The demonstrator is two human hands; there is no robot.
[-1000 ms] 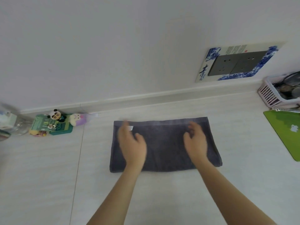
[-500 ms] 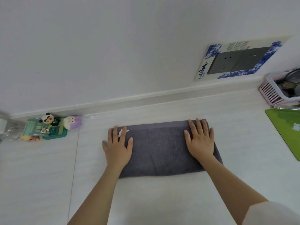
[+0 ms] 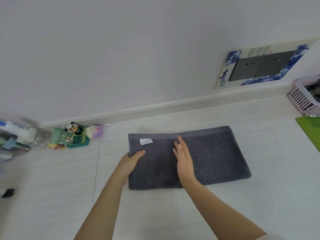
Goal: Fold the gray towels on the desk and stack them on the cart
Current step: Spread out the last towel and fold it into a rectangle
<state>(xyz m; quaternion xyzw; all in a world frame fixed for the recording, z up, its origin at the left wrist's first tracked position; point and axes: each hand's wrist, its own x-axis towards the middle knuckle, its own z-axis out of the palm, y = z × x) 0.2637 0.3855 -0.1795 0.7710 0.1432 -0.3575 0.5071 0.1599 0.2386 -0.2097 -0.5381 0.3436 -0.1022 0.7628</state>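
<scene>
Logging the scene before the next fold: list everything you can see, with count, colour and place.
towel: 1, gray, folded, centre of desk, white label at far left
desk: 1, white
toy figures: small cluster, mixed colours, far left by wall
bottle and clutter: blurred, left edge
socket panel: 1, dark gray, blue-white surround, on wall
basket: 1, pink, far right
mat: 1, green, right edge
left hand: grips towel's left edge
right hand: flat, edge-on at towel's middle

White desk [image 3: 173, 213], gray towel [image 3: 216, 156] flat, toys [image 3: 72, 135], basket [image 3: 303, 99], green mat [image 3: 310, 129]
</scene>
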